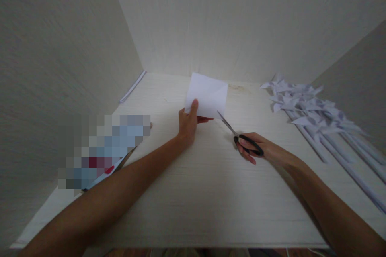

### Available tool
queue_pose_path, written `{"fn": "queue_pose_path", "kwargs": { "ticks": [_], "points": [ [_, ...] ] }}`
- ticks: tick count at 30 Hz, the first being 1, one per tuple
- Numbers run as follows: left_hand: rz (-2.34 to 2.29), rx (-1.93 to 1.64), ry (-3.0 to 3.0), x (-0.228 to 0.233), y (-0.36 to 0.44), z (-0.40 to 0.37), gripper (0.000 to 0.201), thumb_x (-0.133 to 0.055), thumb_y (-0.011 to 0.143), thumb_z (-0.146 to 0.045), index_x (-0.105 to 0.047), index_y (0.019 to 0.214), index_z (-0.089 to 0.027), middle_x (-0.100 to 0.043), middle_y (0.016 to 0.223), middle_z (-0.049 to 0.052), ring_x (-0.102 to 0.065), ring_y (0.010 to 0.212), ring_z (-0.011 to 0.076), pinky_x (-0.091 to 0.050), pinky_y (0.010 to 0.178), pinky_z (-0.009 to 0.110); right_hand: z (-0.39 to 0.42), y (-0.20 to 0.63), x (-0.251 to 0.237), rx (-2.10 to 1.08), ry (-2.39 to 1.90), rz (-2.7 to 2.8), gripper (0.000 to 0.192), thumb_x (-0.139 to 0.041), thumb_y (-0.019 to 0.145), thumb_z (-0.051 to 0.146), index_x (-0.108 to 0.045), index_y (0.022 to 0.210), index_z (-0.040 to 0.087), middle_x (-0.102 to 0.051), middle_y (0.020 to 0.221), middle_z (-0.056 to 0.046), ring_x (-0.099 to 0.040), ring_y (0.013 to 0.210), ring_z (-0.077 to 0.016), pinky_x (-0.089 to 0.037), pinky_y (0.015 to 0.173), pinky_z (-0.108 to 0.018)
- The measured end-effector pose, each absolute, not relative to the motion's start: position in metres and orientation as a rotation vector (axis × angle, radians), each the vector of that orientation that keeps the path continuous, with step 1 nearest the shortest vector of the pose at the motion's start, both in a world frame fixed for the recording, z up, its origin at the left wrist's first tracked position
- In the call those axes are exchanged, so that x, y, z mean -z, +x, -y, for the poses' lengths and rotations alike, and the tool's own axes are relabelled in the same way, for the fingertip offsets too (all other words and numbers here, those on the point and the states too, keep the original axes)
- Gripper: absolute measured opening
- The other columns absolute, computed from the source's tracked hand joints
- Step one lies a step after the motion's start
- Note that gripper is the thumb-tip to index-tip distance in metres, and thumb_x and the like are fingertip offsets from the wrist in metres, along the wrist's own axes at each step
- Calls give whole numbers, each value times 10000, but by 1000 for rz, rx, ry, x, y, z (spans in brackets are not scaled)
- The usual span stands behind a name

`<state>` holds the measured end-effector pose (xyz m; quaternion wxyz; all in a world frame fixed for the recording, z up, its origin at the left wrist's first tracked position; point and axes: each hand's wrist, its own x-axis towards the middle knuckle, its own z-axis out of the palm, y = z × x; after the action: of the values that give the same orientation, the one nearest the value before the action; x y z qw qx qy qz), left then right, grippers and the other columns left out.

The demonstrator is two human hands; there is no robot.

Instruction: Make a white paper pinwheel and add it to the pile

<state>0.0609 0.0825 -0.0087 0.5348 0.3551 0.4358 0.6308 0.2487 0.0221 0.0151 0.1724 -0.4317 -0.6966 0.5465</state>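
A square sheet of white paper (208, 93) is held up in front of me by my left hand (188, 124). The thumb presses on its face near the lower left corner, and the other fingers go behind it. In my right hand (251, 146) is a pair of scissors (230, 127) with black handles, the fingers through the loops. Their metal blades look closed or nearly so. The tip points up and left, at the paper's lower right edge; whether it touches the paper I cannot tell.
Several white paper pinwheels (316, 106) with rolled paper sticks (340, 160) lie heaped on the right of the white table (193, 200). A thin paper roll (132, 87) rests along the far left edge. A blurred-out bluish item (120, 144) sits at left. Walls enclose three sides.
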Motion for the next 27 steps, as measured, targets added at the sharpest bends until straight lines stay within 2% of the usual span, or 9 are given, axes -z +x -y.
{"fn": "queue_pose_path", "kwargs": {
  "ticks": [19, 27],
  "points": [
    [-1034, -1503, 842, 11, 60, -84, 410, -549, 679, -507, -590, 743, -104, -645, 636, 70, -615, 488, 153, -507, 467, 252, -22, 252, -12, -1491, -1218, 2050, 523, -356, 772, 622, -437, 521, 170, -440, 400, 15, -370, 407, -76, -253, 442, -242],
    [-1034, -1514, 835, 10, 61, -84, 391, -548, 679, -508, -575, 709, -119, -635, 596, 44, -595, 449, 126, -490, 442, 218, -23, 251, -10, -1513, -1234, 2031, 506, -370, 760, 631, -414, 536, 179, -440, 393, 22, -353, 379, -67, -252, 420, -235]
  ]
}}
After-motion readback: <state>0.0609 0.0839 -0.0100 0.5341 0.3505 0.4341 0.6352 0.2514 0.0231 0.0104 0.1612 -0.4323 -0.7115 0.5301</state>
